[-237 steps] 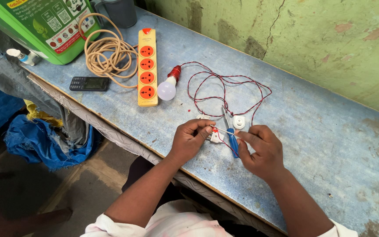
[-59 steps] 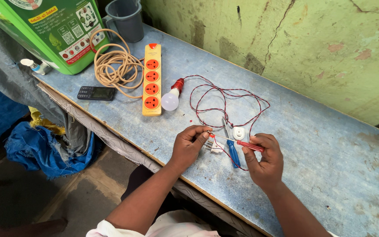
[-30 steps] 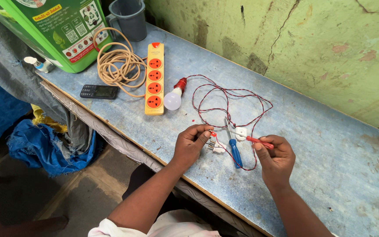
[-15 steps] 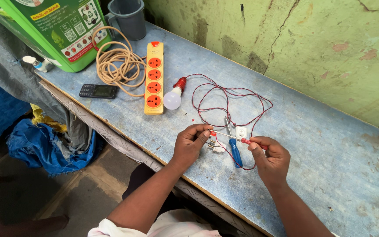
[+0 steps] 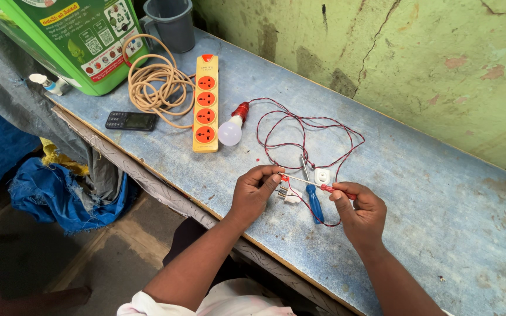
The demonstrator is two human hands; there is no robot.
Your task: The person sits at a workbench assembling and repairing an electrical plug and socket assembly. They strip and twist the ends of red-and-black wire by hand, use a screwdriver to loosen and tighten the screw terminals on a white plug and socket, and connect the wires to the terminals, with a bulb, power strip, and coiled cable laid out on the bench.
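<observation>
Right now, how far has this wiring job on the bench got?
Done: the twisted red wire already runs to the lamp holder with its bulb. In hand: the left hand pinches the wire end by the white plug piece, while the right hand points a small red-handled screwdriver at it. Left: the plug's other white part lies apart, nothing plugged into the power strip.

Makeshift electrical repair bench: worn blue worktop, cracked green wall, power strip, wired bulb.
</observation>
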